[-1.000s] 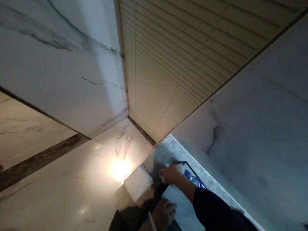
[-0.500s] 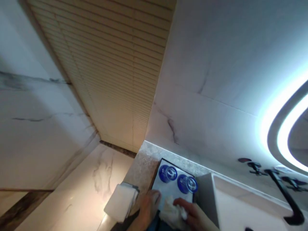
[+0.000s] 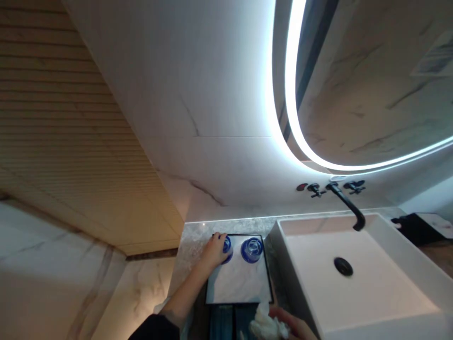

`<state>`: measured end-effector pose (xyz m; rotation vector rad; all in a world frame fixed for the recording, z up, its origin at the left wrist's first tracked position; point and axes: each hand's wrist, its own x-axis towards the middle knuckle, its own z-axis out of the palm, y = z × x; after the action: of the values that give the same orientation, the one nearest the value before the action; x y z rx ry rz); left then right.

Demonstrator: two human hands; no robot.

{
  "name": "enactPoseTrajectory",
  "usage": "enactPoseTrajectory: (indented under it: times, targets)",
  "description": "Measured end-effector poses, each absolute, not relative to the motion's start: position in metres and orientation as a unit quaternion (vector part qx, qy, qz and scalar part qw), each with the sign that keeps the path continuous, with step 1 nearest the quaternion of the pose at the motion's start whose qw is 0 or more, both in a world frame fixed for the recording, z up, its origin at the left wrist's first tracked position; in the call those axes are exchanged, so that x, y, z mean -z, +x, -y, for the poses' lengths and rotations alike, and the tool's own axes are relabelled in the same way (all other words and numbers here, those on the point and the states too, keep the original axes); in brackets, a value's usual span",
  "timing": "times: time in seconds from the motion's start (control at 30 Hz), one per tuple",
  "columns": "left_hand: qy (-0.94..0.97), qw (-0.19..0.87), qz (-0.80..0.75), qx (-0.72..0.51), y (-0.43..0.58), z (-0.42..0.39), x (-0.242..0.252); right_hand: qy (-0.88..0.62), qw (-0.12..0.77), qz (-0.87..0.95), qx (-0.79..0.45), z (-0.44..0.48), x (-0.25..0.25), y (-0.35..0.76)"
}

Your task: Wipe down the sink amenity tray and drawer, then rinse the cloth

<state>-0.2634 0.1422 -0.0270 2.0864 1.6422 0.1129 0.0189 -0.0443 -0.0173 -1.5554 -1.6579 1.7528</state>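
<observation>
My left hand (image 3: 214,251) reaches onto the tray from the left, its fingers against a blue glass tumbler (image 3: 227,249), which it partly hides. A second blue tumbler (image 3: 251,250) stands to its right on the black-framed tray (image 3: 240,283) with a marble-patterned base. At the bottom edge, my right hand (image 3: 288,324) holds a crumpled white cloth (image 3: 265,324) below the tray, next to the outer wall of the white sink.
A white rectangular basin (image 3: 354,269) with a black drain stands right of the tray. Above it are a black wall faucet (image 3: 348,203) and a lit round mirror (image 3: 354,85). Grey stone countertop (image 3: 194,236) surrounds the tray. A dark object (image 3: 415,229) sits far right.
The view has swung right, bringing the sink, faucet and mirror in. My left hand has moved up onto the left tumbler. My right hand has moved down with the cloth, below the tray.
</observation>
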Motion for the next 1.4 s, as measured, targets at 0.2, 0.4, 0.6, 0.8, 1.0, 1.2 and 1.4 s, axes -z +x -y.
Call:
enactPoseTrajectory:
  times: [0.2, 0.4, 0.6, 0.8, 1.0, 1.2, 1.4]
  targets:
    - [0.739, 0.214, -0.639, -0.024, -0.261, -0.138, 0.027, -0.588, 0.104, 0.583, -0.551, 0.043, -0.002, 0.017]
    - [0.724, 0.201, -0.660, -0.022, -0.259, -0.132, 0.021, -0.577, 0.127, 0.577, -0.564, 0.044, 0.005, 0.020]
    - [0.816, 0.185, -0.547, -0.032, -0.207, -0.133, 0.002, -0.572, 0.157, 0.553, -0.585, 0.052, 0.015, 0.024]
    - [0.857, 0.241, -0.452, 0.054, -0.158, -0.148, 0.009, -0.564, 0.177, 0.553, -0.587, 0.058, 0.015, 0.030]
    - [0.836, 0.216, -0.503, 0.037, -0.152, -0.153, 0.014, -0.601, 0.182, 0.528, -0.572, 0.072, 0.026, 0.046]
    - [0.822, 0.211, -0.527, -0.049, -0.174, -0.117, 0.008, -0.662, 0.171, 0.508, -0.523, 0.086, 0.051, 0.050]
    - [0.694, 0.260, -0.661, -0.117, -0.266, -0.017, 0.066, -0.700, 0.234, 0.548, -0.394, 0.067, 0.067, 0.024]
